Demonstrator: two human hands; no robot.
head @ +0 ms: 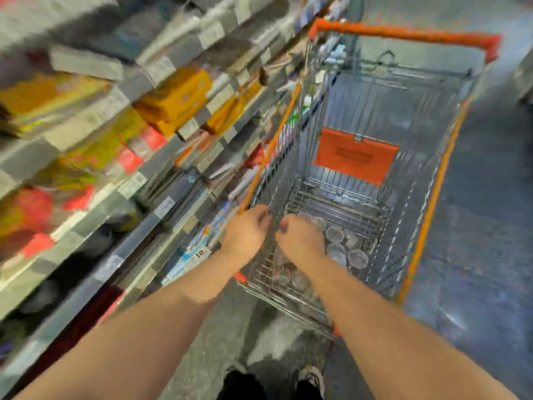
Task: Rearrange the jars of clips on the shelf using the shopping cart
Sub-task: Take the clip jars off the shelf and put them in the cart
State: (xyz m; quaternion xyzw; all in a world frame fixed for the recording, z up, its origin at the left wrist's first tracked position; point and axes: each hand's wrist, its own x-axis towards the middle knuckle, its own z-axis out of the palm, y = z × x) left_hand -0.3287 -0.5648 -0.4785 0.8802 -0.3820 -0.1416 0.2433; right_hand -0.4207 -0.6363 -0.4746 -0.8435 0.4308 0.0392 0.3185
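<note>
A wire shopping cart (427,197) with orange trim stands in the aisle in front of me. Several clear round jars (346,243) with lids lie in its basket bottom. My left hand (248,232) curls over the cart's near left rim from outside, fingers closed on the wire. My right hand (300,238) reaches inside the basket just right of that rim, fingers bent, right beside the jars; whether it holds one is hidden. The shelf (138,180) runs along the left, blurred by motion.
Shelves hold yellow, orange and red packets (173,99) with price tags on their edges. An orange flap (354,154) hangs on the cart's far wall under the orange handle (403,33). Grey floor (484,226) lies to the right. My shoes (311,379) show below.
</note>
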